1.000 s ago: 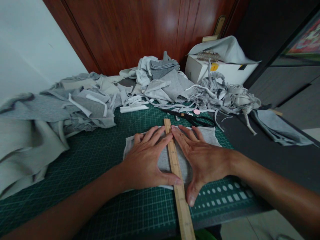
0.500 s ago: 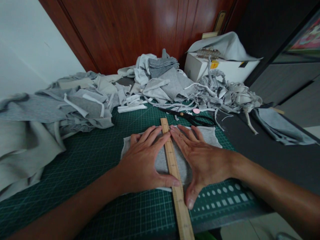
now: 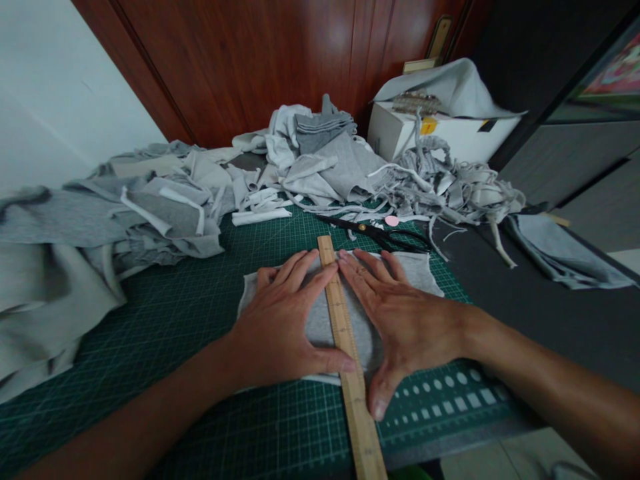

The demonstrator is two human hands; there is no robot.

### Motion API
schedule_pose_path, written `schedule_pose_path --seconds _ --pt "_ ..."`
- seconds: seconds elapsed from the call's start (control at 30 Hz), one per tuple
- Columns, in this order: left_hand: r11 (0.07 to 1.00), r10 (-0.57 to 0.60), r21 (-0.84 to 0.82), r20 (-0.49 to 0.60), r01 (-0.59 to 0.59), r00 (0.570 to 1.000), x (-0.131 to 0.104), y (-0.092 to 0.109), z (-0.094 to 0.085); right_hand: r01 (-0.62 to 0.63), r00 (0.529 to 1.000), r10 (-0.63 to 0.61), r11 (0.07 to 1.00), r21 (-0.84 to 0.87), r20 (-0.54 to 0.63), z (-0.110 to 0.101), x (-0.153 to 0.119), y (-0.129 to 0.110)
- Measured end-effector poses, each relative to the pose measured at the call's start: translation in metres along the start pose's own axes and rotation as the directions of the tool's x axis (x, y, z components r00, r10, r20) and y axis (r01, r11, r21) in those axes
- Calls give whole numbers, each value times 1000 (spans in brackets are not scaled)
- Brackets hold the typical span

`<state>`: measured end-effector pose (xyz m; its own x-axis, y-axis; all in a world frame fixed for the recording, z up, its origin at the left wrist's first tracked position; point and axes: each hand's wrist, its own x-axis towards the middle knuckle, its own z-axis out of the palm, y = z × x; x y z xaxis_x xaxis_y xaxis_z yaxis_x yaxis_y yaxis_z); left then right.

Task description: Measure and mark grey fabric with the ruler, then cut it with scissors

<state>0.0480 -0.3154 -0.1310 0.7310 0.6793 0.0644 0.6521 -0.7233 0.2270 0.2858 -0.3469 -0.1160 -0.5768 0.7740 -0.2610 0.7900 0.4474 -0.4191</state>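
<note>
A wooden ruler (image 3: 342, 327) lies lengthwise across a piece of grey fabric (image 3: 320, 320), its near end running past the mat's front edge. My left hand (image 3: 285, 320) is spread flat on the fabric left of the ruler, with index fingertip and thumb resting on the wood. On the other side, my right hand (image 3: 400, 320) presses the fabric with fingers stretched out, fingertips close to the ruler's right edge and thumb on the mat. Beyond the fabric's far edge lies a pair of black scissors (image 3: 380, 233). Both palms hide much of the cloth.
A green cutting mat (image 3: 175, 320) covers the table. Piles of grey fabric (image 3: 170, 200) line the back and left. Tangled fabric strips (image 3: 450, 173) sit at back right before a white box (image 3: 450, 137). Folded grey cloth (image 3: 560, 247) lies right. A pink disc (image 3: 391, 221) is by the scissors.
The ruler and my left hand appear shifted very slightly left. My right hand stays nearly where it was, and both hands remain flat on the fabric.
</note>
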Motion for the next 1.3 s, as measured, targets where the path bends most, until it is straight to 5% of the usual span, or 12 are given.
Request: schedule_pose_path --seconds 0.8,1.3 --pt "993 86 -76 -23 -87 996 1 -2 2 16 999 -16 999 -31 -30 3 -1 4" --pt "998 62 -22 18 -62 998 3 3 -2 7 996 -7 1000 7 90 -10 -1 4"
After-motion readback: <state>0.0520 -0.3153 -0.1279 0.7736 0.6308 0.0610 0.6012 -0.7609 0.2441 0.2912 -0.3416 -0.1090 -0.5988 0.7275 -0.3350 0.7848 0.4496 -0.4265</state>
